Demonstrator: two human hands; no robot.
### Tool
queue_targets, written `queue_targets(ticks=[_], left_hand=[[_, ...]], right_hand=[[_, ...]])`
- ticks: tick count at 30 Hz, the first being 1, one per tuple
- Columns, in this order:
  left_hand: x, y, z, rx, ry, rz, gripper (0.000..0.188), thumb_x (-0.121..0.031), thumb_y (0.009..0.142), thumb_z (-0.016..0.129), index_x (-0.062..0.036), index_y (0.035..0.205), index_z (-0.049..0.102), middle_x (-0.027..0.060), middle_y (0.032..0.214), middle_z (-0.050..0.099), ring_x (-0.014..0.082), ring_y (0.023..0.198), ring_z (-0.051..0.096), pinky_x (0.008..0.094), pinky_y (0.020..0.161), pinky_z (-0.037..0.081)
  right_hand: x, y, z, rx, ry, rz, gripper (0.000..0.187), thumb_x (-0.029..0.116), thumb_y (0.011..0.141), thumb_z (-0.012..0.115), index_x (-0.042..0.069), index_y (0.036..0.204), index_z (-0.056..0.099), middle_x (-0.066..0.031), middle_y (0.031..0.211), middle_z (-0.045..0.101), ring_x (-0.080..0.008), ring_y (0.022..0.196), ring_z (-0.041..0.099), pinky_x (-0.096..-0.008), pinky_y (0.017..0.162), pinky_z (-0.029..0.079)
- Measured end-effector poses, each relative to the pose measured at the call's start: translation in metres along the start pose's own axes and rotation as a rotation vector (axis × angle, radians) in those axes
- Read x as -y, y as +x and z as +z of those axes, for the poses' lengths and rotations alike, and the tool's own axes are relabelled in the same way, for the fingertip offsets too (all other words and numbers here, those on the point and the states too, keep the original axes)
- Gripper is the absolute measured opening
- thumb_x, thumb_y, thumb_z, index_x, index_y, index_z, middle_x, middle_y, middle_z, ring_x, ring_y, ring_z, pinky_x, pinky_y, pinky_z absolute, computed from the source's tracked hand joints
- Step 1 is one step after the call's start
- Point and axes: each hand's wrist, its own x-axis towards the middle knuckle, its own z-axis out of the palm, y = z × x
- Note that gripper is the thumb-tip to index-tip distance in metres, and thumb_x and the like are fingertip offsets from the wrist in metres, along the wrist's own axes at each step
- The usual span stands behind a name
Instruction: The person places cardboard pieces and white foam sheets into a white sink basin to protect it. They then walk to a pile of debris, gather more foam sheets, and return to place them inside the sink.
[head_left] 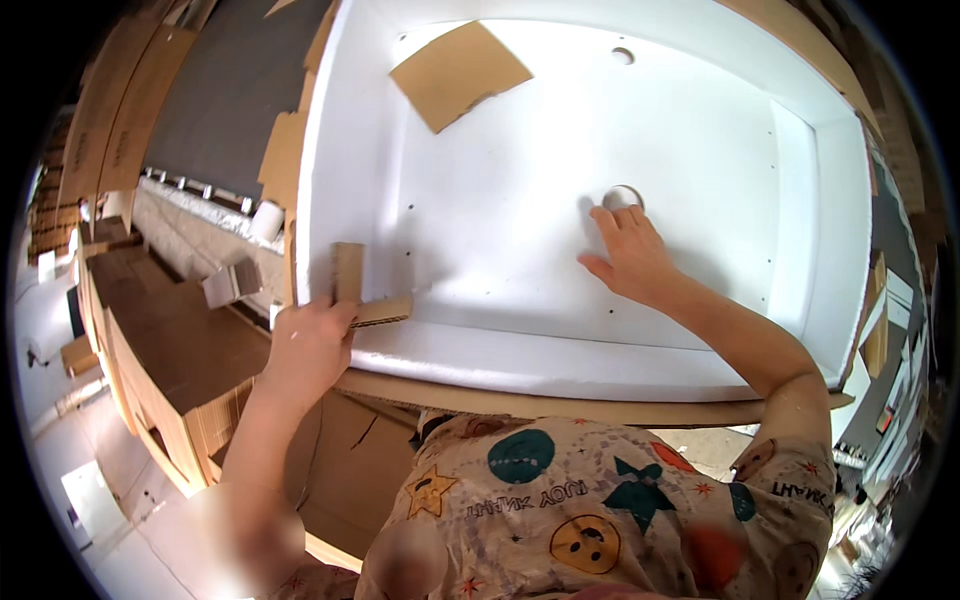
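A large white foam-lined box [590, 365] lies before me inside a cardboard outer. At its near left corner my left hand [312, 340] grips a folded cardboard piece [347, 268], whose two strips meet at an angle over the rim. My right hand [635, 255] reaches inside, thumb and fingers apart, with the fingertips at the edge of a round hole [622, 194] in the white base. Whether they touch the base I cannot tell. A flat brown cardboard sheet [462, 76] rests in the far left part of the box.
A second round hole [623, 56] and several small dark holes mark the base. Left of the box stand brown cardboard boxes [180, 330], a white roll [266, 221] and a dark grey surface [225, 95]. White strips [900, 300] lie at the right.
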Motion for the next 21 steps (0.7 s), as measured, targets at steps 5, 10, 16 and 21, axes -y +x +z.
queue_targets(ticks=[5,10,16,21], left_hand=[[-0.018,0.018,0.019,-0.258,-0.439,-0.185,0.017,-0.004,0.085,0.056,-0.0062,0.101,0.052,0.0193,0.071,0.060,0.0354,0.061,0.060,0.0413,0.048,0.047],[-0.025,0.056,0.052,0.069,-0.543,0.277,0.068,-0.004,0.069,0.069,-0.0075,0.129,0.035,0.0200,0.115,0.054,0.0375,0.104,0.052,0.0426,0.086,0.046],[-0.029,0.072,0.072,0.178,-0.196,0.573,0.094,-0.009,0.067,0.072,-0.0106,0.142,0.017,0.0133,0.142,0.030,0.0312,0.130,0.031,0.0516,0.106,0.024],[-0.033,0.062,0.096,0.149,-0.118,0.546,0.093,-0.011,0.069,0.071,-0.0114,0.143,0.015,0.0123,0.140,0.033,0.0329,0.130,0.030,0.0583,0.104,0.023]], right_hand=[[-0.003,0.014,0.006,-0.038,-0.086,0.056,0.036,0.025,0.084,0.060,-0.003,0.101,0.047,-0.0211,0.092,0.055,-0.0339,0.087,0.052,-0.0417,0.071,0.046],[-0.002,0.024,0.009,-0.100,-0.039,0.100,0.029,0.025,0.086,0.055,-0.002,0.092,0.049,-0.0202,0.083,0.056,-0.0322,0.078,0.057,-0.0421,0.061,0.050],[-0.014,0.034,0.003,-0.010,0.013,0.252,0.026,0.025,0.088,0.054,0.000,0.084,0.047,-0.0147,0.068,0.058,-0.0316,0.063,0.059,-0.0409,0.058,0.048],[-0.005,0.040,0.005,-0.022,-0.129,0.293,0.038,0.034,0.090,0.051,-0.004,0.084,0.052,-0.0170,0.068,0.060,-0.0316,0.065,0.061,-0.0401,0.058,0.051]])
